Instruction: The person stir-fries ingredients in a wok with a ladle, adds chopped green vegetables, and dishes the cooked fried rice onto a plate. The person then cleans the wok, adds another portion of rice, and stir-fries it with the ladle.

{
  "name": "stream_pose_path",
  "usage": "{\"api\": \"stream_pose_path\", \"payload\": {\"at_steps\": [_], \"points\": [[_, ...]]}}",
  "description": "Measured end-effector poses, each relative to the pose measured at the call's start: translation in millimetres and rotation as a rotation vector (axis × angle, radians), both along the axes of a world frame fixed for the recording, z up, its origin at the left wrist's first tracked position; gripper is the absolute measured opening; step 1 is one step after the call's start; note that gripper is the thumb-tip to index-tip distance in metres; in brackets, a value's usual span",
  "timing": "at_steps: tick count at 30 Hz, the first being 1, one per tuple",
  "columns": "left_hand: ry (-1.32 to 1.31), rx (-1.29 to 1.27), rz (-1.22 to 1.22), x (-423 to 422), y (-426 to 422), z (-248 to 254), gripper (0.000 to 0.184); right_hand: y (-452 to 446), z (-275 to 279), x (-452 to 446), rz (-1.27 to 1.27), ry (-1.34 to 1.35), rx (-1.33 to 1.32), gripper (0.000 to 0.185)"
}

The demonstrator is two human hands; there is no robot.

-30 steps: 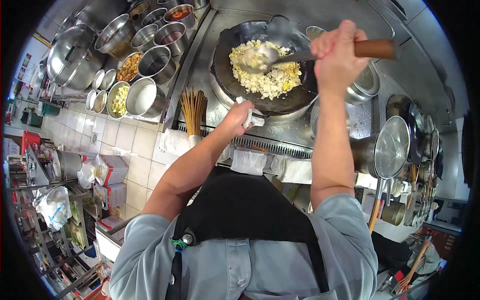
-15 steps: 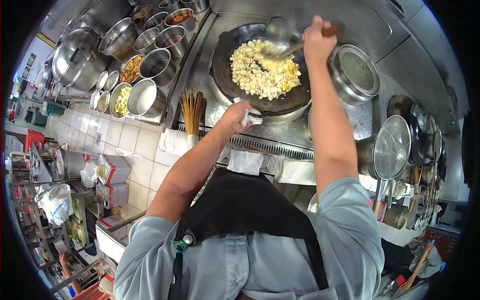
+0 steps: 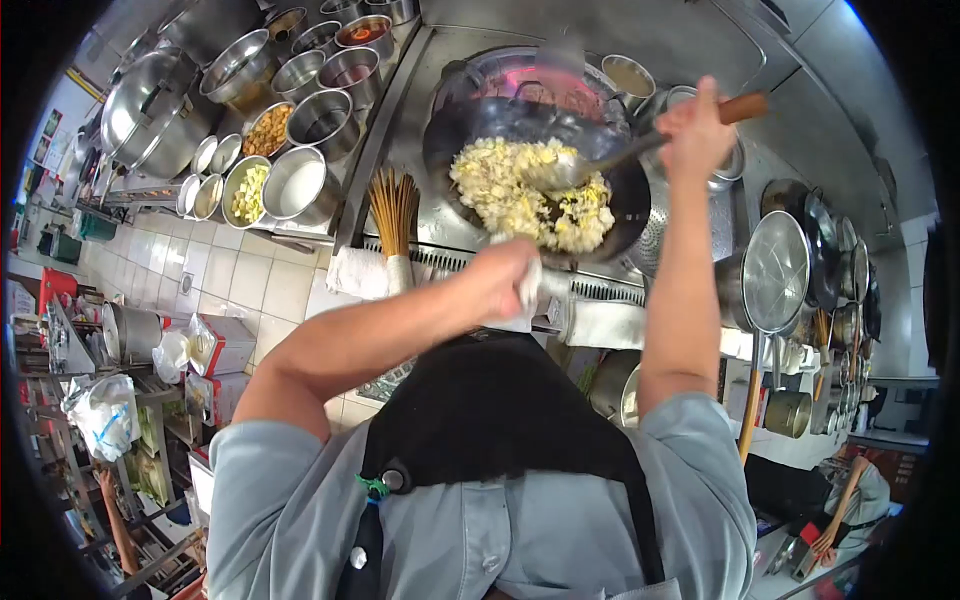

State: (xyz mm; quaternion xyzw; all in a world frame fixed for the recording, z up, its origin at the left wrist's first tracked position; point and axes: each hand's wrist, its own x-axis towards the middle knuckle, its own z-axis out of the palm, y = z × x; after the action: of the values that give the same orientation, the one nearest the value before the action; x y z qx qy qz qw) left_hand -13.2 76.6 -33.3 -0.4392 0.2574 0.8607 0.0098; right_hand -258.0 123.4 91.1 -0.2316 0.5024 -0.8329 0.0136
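A black wok [image 3: 632,200] holds a loose heap of pale, chopped food with yellow bits [image 3: 490,185], maybe fried rice and egg. My left hand [image 3: 500,278], blurred, is closed at the wok's near rim around a folded white cloth [image 3: 531,286]; the handle under it is hidden. The wok sits pulled towards me, baring part of the burner ring [image 3: 510,72] with a pinkish glow behind. My right hand [image 3: 697,140] grips the wooden-handled end of a metal ladle [image 3: 615,160], whose bowl rests in the food.
Left of the stove stand several metal pots and bowls [image 3: 325,125] of ingredients. A bamboo brush [image 3: 393,215] stands upright near the stove's front edge. On the right hang strainers [image 3: 778,270] and pans. Another person's arm [image 3: 840,510] shows at lower right.
The wok has come towards me off the burner, with my left hand drawn back and to the right. My right hand has moved right and nearer, and the ladle bowl sits lower in the food.
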Motion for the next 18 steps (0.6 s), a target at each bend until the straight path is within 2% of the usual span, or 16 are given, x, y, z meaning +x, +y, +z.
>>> {"api": "stream_pose_path", "payload": {"at_steps": [1,2,3,4,5,7,8,10,11,14,15,16,17,18], "points": [[-0.096,0.000,0.119,-13.1,-11.8,20.0,0.011,-19.1,-28.0,1.7,-0.068,0.013,-0.034,0.035],[-0.046,0.022,0.137,-28.2,-41.1,-26.4,0.016,-27.9,-44.0,5.9,-0.144,0.026,-0.071,0.036],[-0.048,-0.029,0.173,-25.5,-45.8,-41.9,0.018,-24.1,-45.1,13.0,-0.056,-0.038,-0.131,0.036],[-0.050,-0.078,0.207,-19.6,-46.2,-35.6,0.021,-15.8,-45.4,22.2,0.031,-0.101,-0.188,0.036],[-0.070,-0.067,0.116,-4.2,-37.1,-33.4,0.020,-10.2,-42.7,26.4,0.123,-0.159,-0.246,0.037],[-0.099,-0.020,-0.036,39.5,-6.4,-3.0,0.017,15.1,-6.5,35.3,0.151,-0.108,-0.101,0.036],[-0.062,0.048,-0.085,48.2,-5.3,-4.5,0.015,24.0,12.4,39.3,0.169,-0.090,-0.026,0.036],[-0.170,-0.036,-0.005,31.2,-9.5,31.2,0.012,23.5,33.8,38.8,0.091,-0.038,0.048,0.035],[-0.125,-0.023,0.040,12.2,-29.4,10.5,0.005,17.9,40.6,35.0,0.054,0.004,0.073,0.035],[-0.003,0.000,0.117,-19.9,-69.9,-48.5,0.008,-15.8,3.2,45.7,-0.169,0.160,0.174,0.036],[0.078,-0.135,0.030,-9.9,-68.5,-72.1,0.010,-23.2,-16.3,40.2,-0.073,0.134,0.026,0.038],[0.045,-0.204,0.065,12.8,-42.4,-44.7,0.010,-18.2,-11.6,39.7,-0.068,0.133,-0.013,0.038],[0.059,-0.119,-0.042,29.9,-36.3,-56.5,0.011,-8.4,-6.0,44.0,-0.059,0.129,-0.051,0.037],[-0.013,-0.177,-0.120,48.5,-32.8,-57.2,0.008,0.2,-0.5,51.2,-0.045,0.120,-0.089,0.036]]}}
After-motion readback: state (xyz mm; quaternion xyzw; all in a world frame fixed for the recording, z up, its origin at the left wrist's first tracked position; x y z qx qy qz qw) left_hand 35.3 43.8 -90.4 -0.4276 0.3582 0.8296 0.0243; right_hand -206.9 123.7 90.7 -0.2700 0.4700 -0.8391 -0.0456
